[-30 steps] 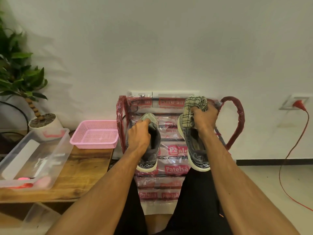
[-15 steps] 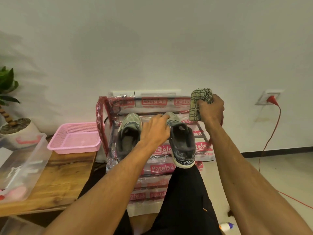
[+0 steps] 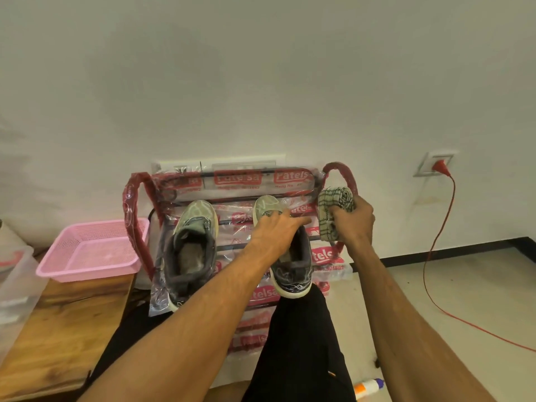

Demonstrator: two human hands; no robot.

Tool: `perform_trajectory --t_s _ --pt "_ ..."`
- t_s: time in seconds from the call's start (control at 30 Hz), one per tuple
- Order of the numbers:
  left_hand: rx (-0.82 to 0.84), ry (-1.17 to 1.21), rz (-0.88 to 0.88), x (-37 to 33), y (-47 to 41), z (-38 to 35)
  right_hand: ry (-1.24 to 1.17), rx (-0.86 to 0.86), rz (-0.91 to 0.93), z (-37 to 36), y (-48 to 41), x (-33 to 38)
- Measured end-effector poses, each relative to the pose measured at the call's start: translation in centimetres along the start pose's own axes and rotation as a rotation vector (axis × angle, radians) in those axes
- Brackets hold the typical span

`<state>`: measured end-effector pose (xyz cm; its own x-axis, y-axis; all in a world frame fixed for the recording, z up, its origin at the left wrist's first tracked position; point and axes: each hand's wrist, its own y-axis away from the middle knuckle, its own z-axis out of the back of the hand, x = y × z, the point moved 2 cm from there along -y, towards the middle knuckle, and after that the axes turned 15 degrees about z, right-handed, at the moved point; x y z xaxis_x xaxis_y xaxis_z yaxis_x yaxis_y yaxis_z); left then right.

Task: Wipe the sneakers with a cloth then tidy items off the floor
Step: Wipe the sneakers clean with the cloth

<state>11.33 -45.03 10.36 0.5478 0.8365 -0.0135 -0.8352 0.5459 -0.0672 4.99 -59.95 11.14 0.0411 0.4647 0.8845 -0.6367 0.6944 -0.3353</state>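
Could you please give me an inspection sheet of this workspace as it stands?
Surface: shoe rack, plastic-wrapped, against the wall; bears both sneakers.
Job's things: left sneaker and right sneaker side by side, toes to the wall; checked cloth bunched up.
Clutter: pink basket and clear box on wooden table; small bottle on floor.
Hands: left hand rests on right sneaker, fingers stretched; right hand grips cloth.
Cables: red cable from wall socket across floor.
Surroundings: white wall.

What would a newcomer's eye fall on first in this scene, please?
The left sneaker and right sneaker sit on the red plastic-wrapped rack, the left hand resting on the right one. The right hand grips a checked cloth at the rack's right end; a pink basket sits at left.
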Motion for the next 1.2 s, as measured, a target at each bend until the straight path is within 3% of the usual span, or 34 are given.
perform_trajectory --t_s 0.2,0.47,0.7,0.87,1.07,1.2 --pt "-0.082 0.059 0.039 -0.4 -0.5 -0.4 0.023 0.049 -0.036 0.0 0.7 -1.7" --pt "-0.123 0.468 0.020 3.3 0.4 -1.2 0.065 0.108 0.010 -0.9 1.2 -1.2" --pt "-0.123 0.784 0.102 7.0 1.5 -1.8 0.159 0.272 0.225 -3.1 2.5 1.4" --pt "-0.219 0.638 0.185 7.4 2.5 -1.4 0.331 0.369 0.458 -5.3 3.4 2.9" --pt "-0.324 0.402 0.302 7.4 3.6 -1.2 0.479 0.569 0.565 -7.0 4.5 3.6" --pt "-0.383 0.303 0.321 7.1 4.1 -1.2 0.509 0.585 0.590 -7.6 4.9 3.3"
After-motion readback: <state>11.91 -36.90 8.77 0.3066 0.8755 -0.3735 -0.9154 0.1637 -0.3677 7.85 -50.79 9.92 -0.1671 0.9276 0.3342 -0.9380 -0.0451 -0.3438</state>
